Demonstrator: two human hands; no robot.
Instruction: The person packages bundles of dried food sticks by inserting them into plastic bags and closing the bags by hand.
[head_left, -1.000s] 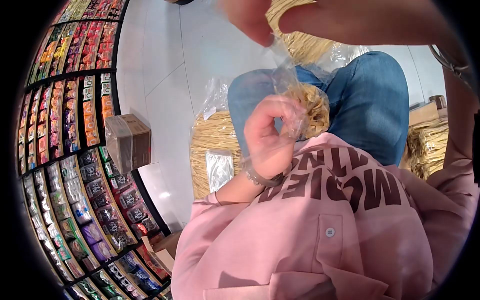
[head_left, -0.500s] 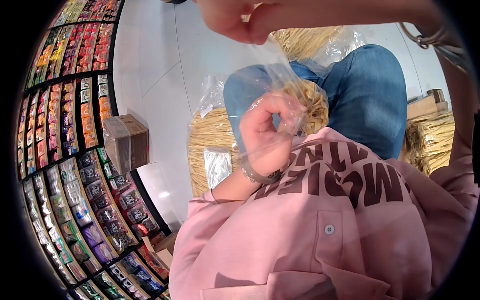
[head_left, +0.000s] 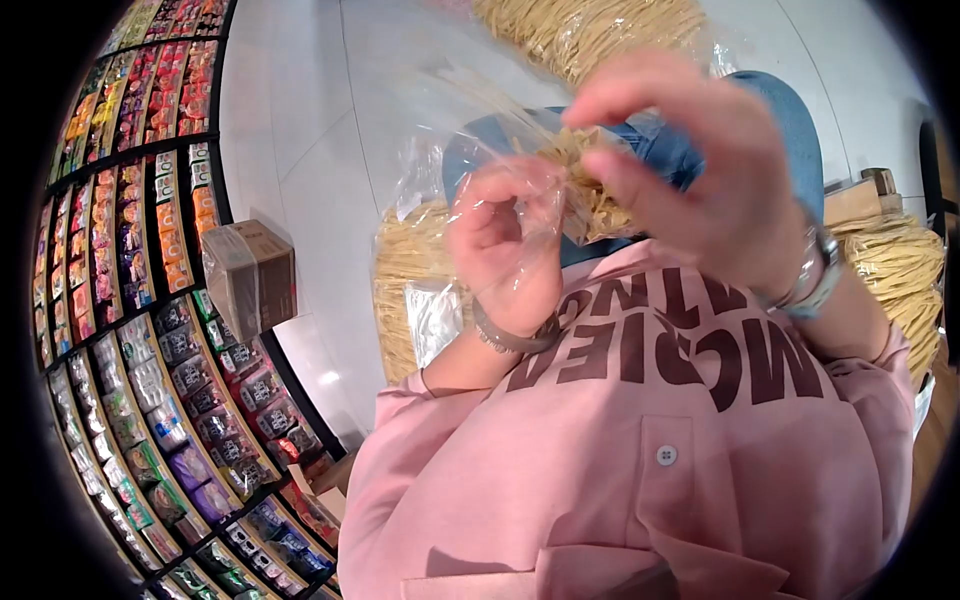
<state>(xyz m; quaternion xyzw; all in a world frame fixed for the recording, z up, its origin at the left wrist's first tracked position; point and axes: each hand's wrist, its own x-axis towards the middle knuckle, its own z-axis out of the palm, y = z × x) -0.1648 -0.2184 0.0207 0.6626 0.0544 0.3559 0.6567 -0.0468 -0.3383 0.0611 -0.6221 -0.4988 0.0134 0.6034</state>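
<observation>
A clear plastic bag (head_left: 532, 128) with dried yellow strips (head_left: 607, 214) in its lower part rests over my lap, its thin film stretching up and left. My left hand (head_left: 500, 240) has its fingers curled around the gathered film, just left of the strips. On the other side, my right hand (head_left: 705, 170) hovers over the bag with thumb and forefinger apart. It is slightly blurred and covers part of the strips; I see nothing held in it.
A large bag of yellow strips (head_left: 590, 35) lies on the floor ahead. Similar bundles lie at left (head_left: 398, 300) and right (head_left: 895, 285). A taped cardboard box (head_left: 250, 280) stands beside shelves of colourful packets (head_left: 140, 260).
My right hand has come down from the top, where it pinched the bag's upper film, to beside the strips, and its fingers have opened. My left hand has shifted slightly left.
</observation>
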